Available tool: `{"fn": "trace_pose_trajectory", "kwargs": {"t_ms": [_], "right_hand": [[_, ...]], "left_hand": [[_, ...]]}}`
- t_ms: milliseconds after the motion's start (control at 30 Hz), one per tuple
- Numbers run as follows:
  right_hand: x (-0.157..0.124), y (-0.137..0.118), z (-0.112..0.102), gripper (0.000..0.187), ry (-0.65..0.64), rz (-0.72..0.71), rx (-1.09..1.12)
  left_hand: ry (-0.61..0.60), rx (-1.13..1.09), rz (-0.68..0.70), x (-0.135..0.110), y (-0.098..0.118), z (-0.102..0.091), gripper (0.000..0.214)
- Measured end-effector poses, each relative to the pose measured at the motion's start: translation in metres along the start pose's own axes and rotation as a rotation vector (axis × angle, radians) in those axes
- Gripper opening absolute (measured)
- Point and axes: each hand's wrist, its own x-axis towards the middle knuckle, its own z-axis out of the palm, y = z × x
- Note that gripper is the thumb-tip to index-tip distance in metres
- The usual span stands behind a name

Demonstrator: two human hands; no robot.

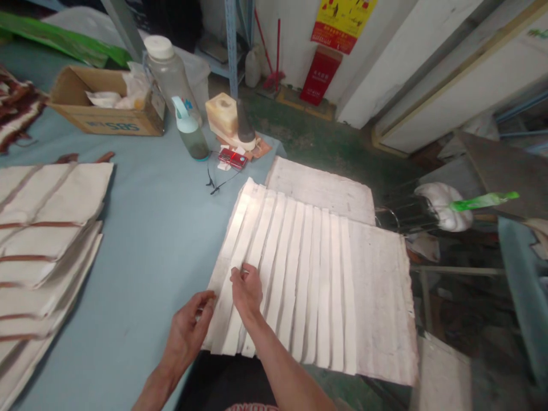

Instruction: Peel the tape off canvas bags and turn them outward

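Several cream-white strips (296, 274), looking like cloth or webbing, lie side by side at a slant on a pale, worn board (379, 297). My right hand (247, 288) rests over the strips toward the left side, its fingers curled in and its thumb close to the forefinger. What is between those fingertips, if anything, is hidden. Just past the left edge of the board is my left hand (192, 322), fingers bent and thumb near the forefinger, by the outermost strip. Whether it grips anything is too small to tell.
A stack of cream fabric pieces with brown bands (47, 245) lies on the blue-green table (145, 228). Behind stand a cardboard box (120, 127), a large bottle (171, 74), a spray bottle (190, 134) and a yellowish block (221, 117). The board overhangs the table's right edge.
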Motion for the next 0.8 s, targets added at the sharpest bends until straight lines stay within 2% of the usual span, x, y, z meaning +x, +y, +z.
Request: {"fn": "trace_pose_trajectory", "kwargs": {"t_ms": [100,200,467,633,800], "right_hand": [[0.006,-0.010,-0.007,0.036,0.063,0.097,-0.109],[0.010,-0.019,-0.013,0.036,0.080,0.120,-0.190],[0.014,-0.028,-0.018,0.037,0.087,0.149,-0.298],[0.018,-0.028,-0.021,0.037,0.105,0.192,-0.289],[0.016,-0.023,-0.024,0.036,0.125,0.193,-0.229]], "left_hand": [[-0.081,0.010,0.064,0.014,-0.005,0.002,0.058],[-0.132,0.024,0.115,0.021,-0.012,0.005,0.045],[-0.150,0.027,0.187,0.022,-0.024,0.020,0.028],[-0.165,0.069,0.083,0.029,-0.027,0.029,0.025],[-0.167,0.124,-0.036,0.046,-0.026,0.029,0.027]]}}
